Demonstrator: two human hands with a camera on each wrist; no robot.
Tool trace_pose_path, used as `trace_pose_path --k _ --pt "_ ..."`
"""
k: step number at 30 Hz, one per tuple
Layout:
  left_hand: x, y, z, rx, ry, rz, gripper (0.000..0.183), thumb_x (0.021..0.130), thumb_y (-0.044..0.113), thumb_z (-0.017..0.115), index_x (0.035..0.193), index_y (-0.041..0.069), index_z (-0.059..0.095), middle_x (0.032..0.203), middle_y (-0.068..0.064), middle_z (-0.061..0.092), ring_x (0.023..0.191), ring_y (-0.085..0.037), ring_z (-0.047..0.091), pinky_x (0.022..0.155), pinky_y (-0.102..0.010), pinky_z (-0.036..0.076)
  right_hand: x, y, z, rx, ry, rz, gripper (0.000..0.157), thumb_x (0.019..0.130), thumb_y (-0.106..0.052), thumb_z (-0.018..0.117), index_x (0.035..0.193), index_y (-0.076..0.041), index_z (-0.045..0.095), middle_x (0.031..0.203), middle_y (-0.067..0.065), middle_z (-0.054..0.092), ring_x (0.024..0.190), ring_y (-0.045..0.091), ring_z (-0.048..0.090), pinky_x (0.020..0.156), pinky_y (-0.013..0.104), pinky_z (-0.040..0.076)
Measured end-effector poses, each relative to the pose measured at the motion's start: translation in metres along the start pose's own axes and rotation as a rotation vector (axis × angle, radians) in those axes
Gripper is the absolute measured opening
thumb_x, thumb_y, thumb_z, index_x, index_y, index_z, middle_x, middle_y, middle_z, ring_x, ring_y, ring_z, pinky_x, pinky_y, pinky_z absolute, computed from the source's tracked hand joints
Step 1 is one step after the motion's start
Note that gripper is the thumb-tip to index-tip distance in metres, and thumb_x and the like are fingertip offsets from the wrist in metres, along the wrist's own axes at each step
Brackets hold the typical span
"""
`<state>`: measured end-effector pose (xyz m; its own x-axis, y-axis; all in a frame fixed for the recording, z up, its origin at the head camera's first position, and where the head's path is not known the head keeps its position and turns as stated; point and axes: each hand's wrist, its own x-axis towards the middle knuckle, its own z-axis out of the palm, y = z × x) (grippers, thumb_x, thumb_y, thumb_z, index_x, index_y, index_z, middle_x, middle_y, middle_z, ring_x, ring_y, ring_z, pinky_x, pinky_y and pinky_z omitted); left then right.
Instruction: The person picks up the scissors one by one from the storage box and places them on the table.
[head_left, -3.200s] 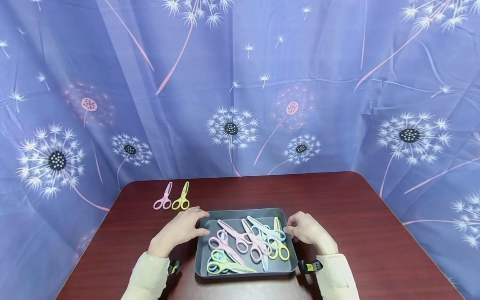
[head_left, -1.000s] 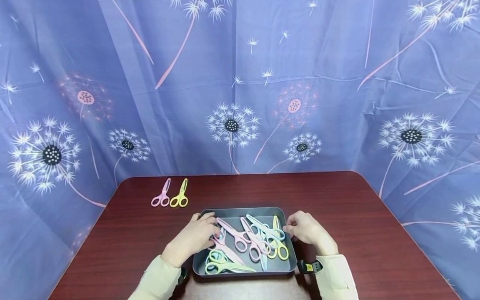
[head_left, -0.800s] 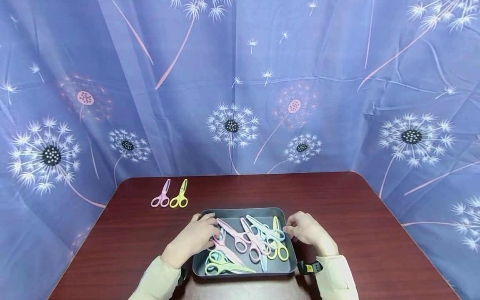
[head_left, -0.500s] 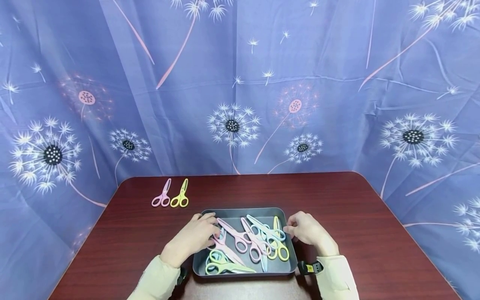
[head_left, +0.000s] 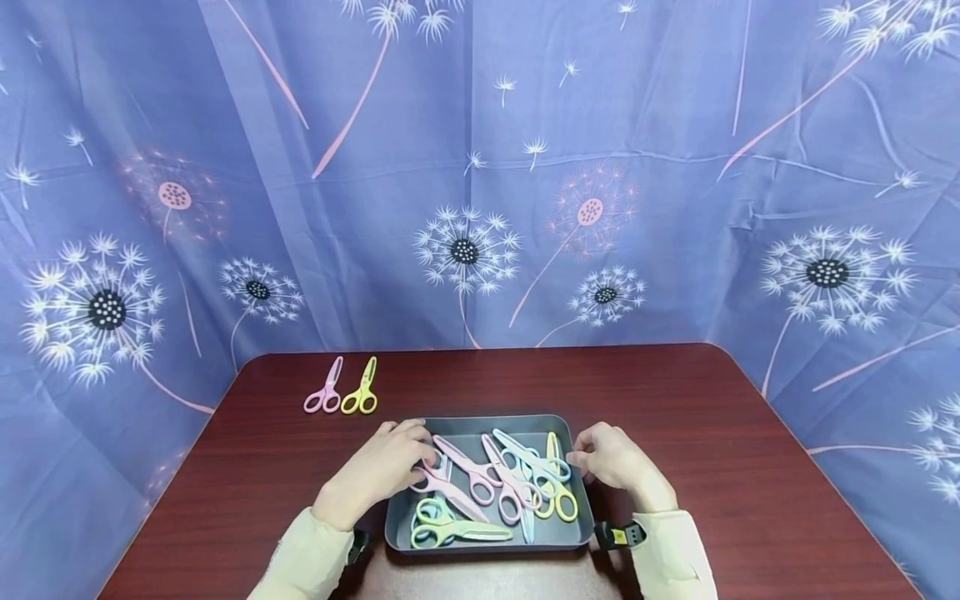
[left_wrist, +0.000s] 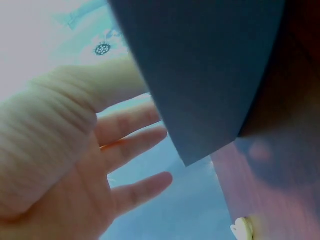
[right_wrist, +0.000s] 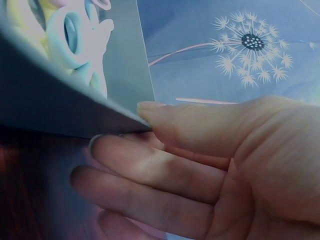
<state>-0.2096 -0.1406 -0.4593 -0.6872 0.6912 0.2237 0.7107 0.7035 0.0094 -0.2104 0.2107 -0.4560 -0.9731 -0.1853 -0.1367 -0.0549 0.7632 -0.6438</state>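
Head cam first: glossy reddish-brown wood table (head_left: 660,392) with rounded far corners, and a blue-purple curtain (head_left: 480,125) with dandelion prints hanging all the way round behind it. The dark grey tray (head_left: 517,424) sits near the close edge, so I'll use that as the landmark. Beyond its far left corner, lilac scissors (head_left: 326,393) and yellow scissors (head_left: 362,393) lie side by side. The left hand (head_left: 382,467) reaches over the tray's left wall, fingers curled on the handles of some pink scissors (head_left: 450,492) inside it. Right hand (head_left: 615,458) is at the tray's right wall. Compared with half a second ago, the left hand's crept a bit outward and those pink scissors shifted with it; right hand hasn't budged.

Left wrist: the tray's outer wall blocks most of it, thumb and fingertips vanish behind, so I can't tell the grip from here.

Right wrist: thumb and fingers pinch the tray's rim, pale handles just inside.
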Motion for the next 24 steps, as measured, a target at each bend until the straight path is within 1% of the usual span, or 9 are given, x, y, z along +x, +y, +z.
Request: trace_pose_path --k 5,10,14,20,24 --pt "0.000 -0.003 -0.004 0.008 0.040 -0.006 0.019 0.071 0.017 0.085 0.086 0.023 0.075 0.102 -0.001 0.066 0.117 -0.029 0.055 0.085 -0.047 0.043 0.001 0.000 -0.001 -0.006 0.000 0.000 0.022 0.088 -0.007 0.070 0.067 -0.008 0.061 0.060 0.001 0.060 0.055 0.017 0.062 0.056 0.032 0.047" --pt "-0.001 -0.004 -0.003 0.015 0.040 -0.012 0.019 0.072 0.017 0.085 0.085 0.024 0.074 0.103 -0.001 0.065 0.116 -0.027 0.055 0.083 -0.045 0.044 0.000 0.000 0.000 -0.002 -0.005 -0.005 0.023 0.088 -0.007 0.070 0.067 -0.008 0.061 0.059 0.001 0.060 0.055 0.017 0.062 0.055 0.032 0.046" --pt "0.000 -0.005 -0.003 0.022 0.056 0.002 0.020 0.072 0.017 0.086 0.086 0.024 0.074 0.105 -0.001 0.066 0.114 -0.025 0.056 0.080 -0.043 0.043 -0.001 0.000 0.000 -0.001 -0.004 -0.009 0.022 0.088 -0.007 0.070 0.067 -0.008 0.062 0.059 0.001 0.060 0.055 0.017 0.061 0.055 0.032 0.046" --pt "0.002 -0.008 -0.005 0.052 0.114 0.034 0.022 0.071 0.016 0.087 0.087 0.021 0.074 0.101 0.004 0.069 0.118 -0.022 0.057 0.078 -0.040 0.043 0.000 0.001 0.000 0.003 -0.005 0.000 0.022 0.088 -0.007 0.070 0.068 -0.008 0.062 0.061 0.000 0.061 0.055 0.017 0.062 0.056 0.032 0.047" --pt "0.003 -0.011 -0.007 0.063 0.160 0.053 0.023 0.071 0.017 0.087 0.090 0.019 0.075 0.101 0.004 0.070 0.116 -0.021 0.059 0.077 -0.038 0.043 0.000 0.002 0.000 0.005 -0.004 -0.004 0.023 0.088 -0.007 0.070 0.067 -0.008 0.061 0.060 0.001 0.060 0.055 0.018 0.062 0.055 0.032 0.047"
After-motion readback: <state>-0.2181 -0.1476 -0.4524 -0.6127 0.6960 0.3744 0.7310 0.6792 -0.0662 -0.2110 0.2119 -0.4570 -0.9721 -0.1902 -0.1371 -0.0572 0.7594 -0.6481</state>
